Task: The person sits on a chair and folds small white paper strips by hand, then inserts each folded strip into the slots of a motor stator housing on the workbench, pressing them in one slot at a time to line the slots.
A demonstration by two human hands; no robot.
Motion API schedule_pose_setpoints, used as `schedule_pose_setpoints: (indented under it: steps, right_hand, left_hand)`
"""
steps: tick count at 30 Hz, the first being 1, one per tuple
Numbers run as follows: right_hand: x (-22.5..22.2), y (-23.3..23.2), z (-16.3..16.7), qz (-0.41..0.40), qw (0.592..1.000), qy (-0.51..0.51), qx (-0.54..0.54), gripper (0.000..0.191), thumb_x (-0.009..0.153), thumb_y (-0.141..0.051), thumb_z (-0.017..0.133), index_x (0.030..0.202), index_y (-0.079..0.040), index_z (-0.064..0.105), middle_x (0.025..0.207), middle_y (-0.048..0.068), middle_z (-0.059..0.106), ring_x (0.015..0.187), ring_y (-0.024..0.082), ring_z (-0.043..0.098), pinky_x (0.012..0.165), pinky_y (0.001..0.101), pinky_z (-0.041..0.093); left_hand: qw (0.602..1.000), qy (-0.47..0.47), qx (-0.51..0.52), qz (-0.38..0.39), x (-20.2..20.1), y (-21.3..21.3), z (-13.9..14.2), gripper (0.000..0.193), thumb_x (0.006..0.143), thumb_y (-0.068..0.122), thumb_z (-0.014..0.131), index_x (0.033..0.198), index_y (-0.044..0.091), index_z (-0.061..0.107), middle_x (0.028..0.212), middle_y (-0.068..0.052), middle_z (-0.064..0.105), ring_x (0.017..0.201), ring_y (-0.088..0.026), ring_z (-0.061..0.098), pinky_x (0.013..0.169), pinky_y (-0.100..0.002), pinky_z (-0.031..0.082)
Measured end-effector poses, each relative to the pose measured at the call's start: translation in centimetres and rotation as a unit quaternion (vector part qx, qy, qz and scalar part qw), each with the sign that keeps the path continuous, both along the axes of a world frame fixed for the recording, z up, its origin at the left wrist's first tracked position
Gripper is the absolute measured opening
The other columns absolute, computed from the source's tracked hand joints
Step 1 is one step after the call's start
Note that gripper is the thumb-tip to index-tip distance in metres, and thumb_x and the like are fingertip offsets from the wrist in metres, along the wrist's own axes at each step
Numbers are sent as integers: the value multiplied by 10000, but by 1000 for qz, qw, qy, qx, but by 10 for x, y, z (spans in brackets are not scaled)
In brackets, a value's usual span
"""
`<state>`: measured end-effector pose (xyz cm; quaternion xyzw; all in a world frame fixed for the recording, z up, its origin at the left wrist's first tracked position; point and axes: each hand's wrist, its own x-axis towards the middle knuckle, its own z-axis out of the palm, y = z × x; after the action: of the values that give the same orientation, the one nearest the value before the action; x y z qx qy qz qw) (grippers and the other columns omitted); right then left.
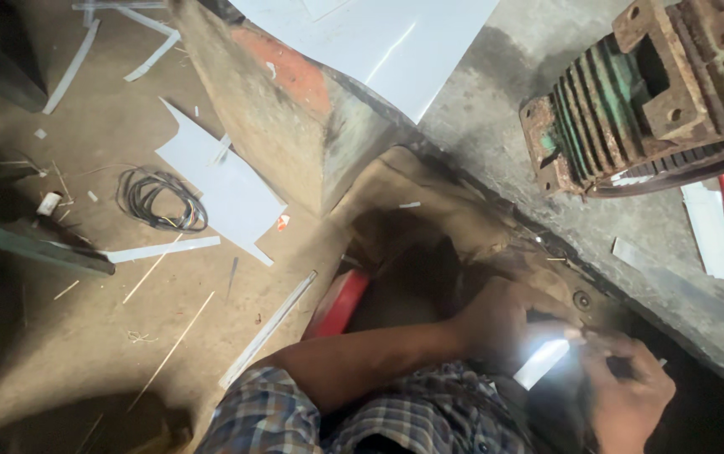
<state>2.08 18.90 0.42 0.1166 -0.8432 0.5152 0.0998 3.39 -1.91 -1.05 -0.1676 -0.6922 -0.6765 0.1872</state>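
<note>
Small bright strip of shiny sheet metal (541, 363), pinched between left hand (505, 324) and right hand (627, 395) below the concrete ledge's (496, 143) near edge. Mid-handling, probably trimming or bending; next calls for a steady two-handed hold. Rusty green motor (631, 101) up on the ledge.

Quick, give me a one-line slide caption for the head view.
Both hands, left hand and right hand, hold a shiny metal strip below a rusty motor housing.

left hand (501, 324) + right hand (627, 395) | gripping metal strip (541, 363) | rusty motor (656, 92) above
</note>
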Motion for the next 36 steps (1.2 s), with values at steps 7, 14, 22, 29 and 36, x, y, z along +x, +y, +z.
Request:
schedule_pose_setpoints:
  steps: [7,14,22,29,36]
  right_hand:
    - [8,-5,22,50,995,56,65,59,942,-3,757,972,36,726,959,76,744,838,104,673,794,211,505]
    - [2,-9,25,-6,998,-39,41,178,888,-77,765,1042,10,772,928,68,761,816,105,651,756,241,506]
    - [-7,-5,11,48,989,-66,-120,122,921,-23,750,1036,17,744,975,77,758,865,107,682,794,250,542]
    - [-5,-6,13,41,992,-69,-96,94,958,-67,725,1012,11,723,950,43,724,865,88,632,803,240,505]
    - [-5,-8,18,43,996,-34,-76,96,978,-86,716,1011,4,716,950,38,713,880,91,619,813,242,496]
  left_hand:
    - [997,-57,33,-38,5,-3,16,246,907,274,759,1073,92,771,934,-88,770,781,-214,745,752,-302,585]
    - [997,53,-50,32,3,-3,29,150,962,129,712,1084,45,733,975,-166,733,893,-309,750,739,-362,591]
    - [998,-60,-14,10,-5,7,44,142,919,129,736,1019,32,762,886,-130,760,756,-205,757,645,-307,570]
    - [996,-88,23,-24,-8,9,39,161,938,163,734,1016,24,756,896,-109,776,776,-156,762,676,-275,589]
    - [985,-157,60,-46,-10,13,34,208,921,197,749,1024,19,780,886,-89,797,772,-119,742,693,-258,595]
